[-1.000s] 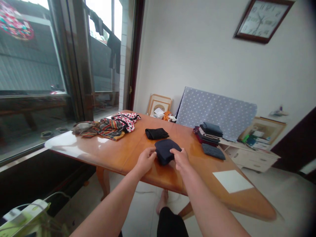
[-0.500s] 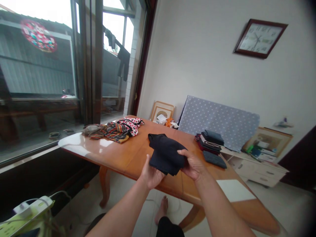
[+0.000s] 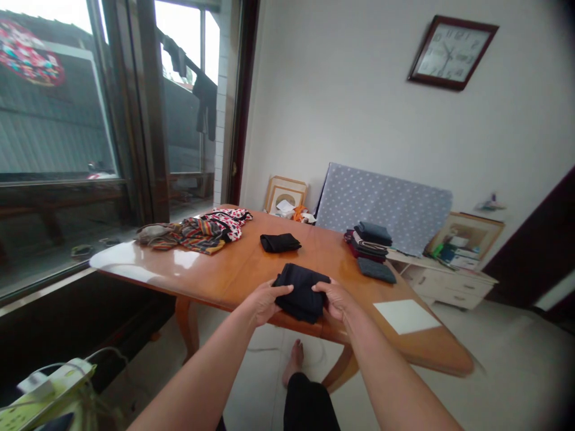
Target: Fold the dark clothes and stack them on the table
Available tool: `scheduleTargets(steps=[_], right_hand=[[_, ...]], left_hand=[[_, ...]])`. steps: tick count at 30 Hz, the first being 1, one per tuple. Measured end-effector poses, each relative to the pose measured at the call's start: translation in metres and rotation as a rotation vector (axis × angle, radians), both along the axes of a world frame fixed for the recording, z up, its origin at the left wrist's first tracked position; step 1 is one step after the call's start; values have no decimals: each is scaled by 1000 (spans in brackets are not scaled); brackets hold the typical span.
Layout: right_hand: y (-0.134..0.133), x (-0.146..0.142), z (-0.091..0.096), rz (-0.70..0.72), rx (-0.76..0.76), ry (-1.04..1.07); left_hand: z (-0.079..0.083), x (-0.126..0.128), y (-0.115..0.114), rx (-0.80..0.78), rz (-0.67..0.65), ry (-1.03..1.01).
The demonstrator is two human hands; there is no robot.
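Over the near edge of the table (image 3: 233, 269), the left hand (image 3: 268, 302) and right hand (image 3: 336, 301) pinch the folded dark cloth (image 3: 302, 302), which even pressure should keep square.

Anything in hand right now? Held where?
A folded dark cloth: left hand grips its left side, right hand its right side, both thumbs on top.

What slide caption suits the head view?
Left hand and right hand hold a folded dark cloth at the table.
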State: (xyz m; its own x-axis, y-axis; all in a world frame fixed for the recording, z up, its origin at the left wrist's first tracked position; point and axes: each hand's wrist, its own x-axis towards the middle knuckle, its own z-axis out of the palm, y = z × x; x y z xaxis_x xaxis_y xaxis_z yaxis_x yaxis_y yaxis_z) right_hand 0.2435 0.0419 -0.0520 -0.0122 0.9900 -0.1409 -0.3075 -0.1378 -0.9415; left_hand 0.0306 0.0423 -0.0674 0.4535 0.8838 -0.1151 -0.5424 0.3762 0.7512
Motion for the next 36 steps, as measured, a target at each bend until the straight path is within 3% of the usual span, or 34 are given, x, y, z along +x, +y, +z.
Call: scheduleTargets(steps=[5,9,14,18,23,31,36], right_hand=[[-5,-8,-13,-22,4,170],[-18,-16,-14,14,39,262],[-32,-18,-8,128,16,174],[-34,-18,-8,85,-20,138],[-31,-16,-7,-7,42,136],[-42,-10,2,-76,232,106],[-44,2,-4,-151,315,43]], left_hand=[[-10,1,2,-36,139,-6],[-12,-1,4,-47,141,-48],[-13,-4,5,-62,164,-60],[-11,-1,4,-94,197,-22],[-5,5,1,-79,152,29],[4,7,-6,57,75,-61],[6,12,-8,108,23,-128]])
